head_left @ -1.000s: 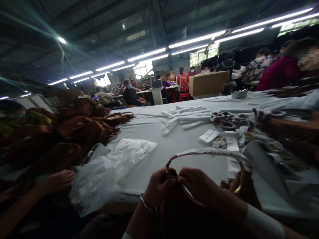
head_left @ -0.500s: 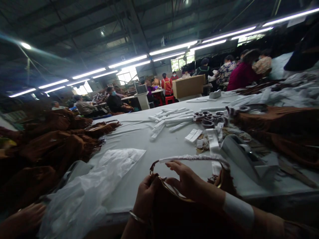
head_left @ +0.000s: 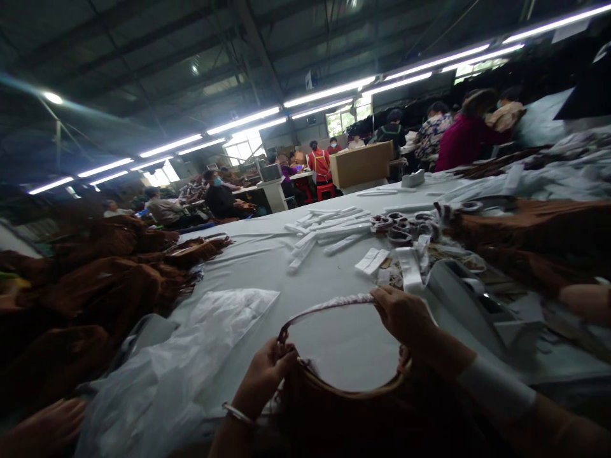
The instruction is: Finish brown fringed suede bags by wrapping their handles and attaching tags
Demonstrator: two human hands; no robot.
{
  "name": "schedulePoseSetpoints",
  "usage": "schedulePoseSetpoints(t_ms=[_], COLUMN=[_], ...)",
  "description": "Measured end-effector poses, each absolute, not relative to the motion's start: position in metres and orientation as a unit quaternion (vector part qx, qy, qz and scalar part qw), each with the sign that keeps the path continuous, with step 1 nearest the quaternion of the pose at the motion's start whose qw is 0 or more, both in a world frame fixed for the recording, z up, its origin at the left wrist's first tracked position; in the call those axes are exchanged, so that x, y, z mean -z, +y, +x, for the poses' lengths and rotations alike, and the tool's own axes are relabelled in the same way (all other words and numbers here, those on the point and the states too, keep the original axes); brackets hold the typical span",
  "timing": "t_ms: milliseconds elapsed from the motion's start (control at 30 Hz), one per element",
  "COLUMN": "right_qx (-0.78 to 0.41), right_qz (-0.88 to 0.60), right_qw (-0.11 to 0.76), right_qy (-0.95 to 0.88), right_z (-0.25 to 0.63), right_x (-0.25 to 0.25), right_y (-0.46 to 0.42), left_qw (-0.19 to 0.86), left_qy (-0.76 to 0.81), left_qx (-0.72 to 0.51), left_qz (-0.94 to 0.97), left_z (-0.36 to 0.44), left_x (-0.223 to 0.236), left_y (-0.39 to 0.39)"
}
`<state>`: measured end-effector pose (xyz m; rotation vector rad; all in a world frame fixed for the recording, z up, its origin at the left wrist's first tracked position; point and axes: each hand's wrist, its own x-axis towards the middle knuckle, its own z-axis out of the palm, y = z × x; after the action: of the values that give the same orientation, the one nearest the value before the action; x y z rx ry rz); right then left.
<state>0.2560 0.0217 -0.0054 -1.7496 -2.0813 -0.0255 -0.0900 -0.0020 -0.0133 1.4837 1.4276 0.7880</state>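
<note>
A dark brown handbag point(head_left: 344, 416) hangs at the table's near edge, its curved gold-toned rim facing me. Its handle point(head_left: 329, 305) arches above the opening, wrapped along the top in thin white material. At the left base of the handle, my left hand point(head_left: 265, 375) pinches the strap where it joins the bag; a bangle is on that wrist. My right hand point(head_left: 403, 318) is closed round the right part of the wrapped handle, fingers over its top. A white band circles the right forearm. The lower bag is lost in shadow.
A clear plastic bag point(head_left: 191, 356) lies left on the white table point(head_left: 248, 267), beside brown bags point(head_left: 105, 286). White strips point(head_left: 329, 226), brown rolled straps point(head_left: 401, 226) and a grey tape dispenser point(head_left: 470, 305) lie ahead and right. Other people's hands point(head_left: 45, 426) show at both sides.
My right hand has moved up and right from over the bag's opening and closed on the handle. My left hand has shifted slightly left. Another person's hand has appeared at right.
</note>
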Motion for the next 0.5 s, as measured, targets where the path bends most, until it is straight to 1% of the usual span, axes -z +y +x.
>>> schedulePoseSetpoints(t_ms=[100,167,233,300,400,467,500], right_qx=[-0.011,-0.025,-0.032,-0.029,-0.022,-0.05,-0.071], right_qz=[-0.614,-0.603,-0.589,-0.575,-0.572,-0.58,-0.581], right_qw=[0.24,0.239,0.23,0.219,0.203,0.192,0.187], right_qy=[-0.752,-0.761,-0.774,-0.788,-0.795,-0.79,-0.788], right_z=[0.242,0.231,0.219,0.212,0.211,0.216,0.219], right_x=[-0.009,-0.019,-0.029,-0.038,-0.037,-0.026,-0.017], right_y=[0.027,0.028,0.028,0.03,0.04,0.05,0.055], left_qw=[0.284,0.166,0.084,0.033,-0.008,-0.008,0.011], left_qy=[0.587,0.556,0.505,0.487,0.536,0.574,0.581], left_qx=[-0.308,-0.278,-0.227,-0.162,-0.055,-0.02,-0.02], left_qz=[0.692,0.765,0.828,0.857,0.843,0.819,0.814], left_z=[-0.081,-0.06,-0.036,-0.017,-0.015,-0.03,-0.039], left_x=[-0.022,-0.045,-0.063,-0.073,-0.069,-0.056,-0.048], left_y=[0.005,0.011,0.019,0.028,0.042,0.049,0.053])
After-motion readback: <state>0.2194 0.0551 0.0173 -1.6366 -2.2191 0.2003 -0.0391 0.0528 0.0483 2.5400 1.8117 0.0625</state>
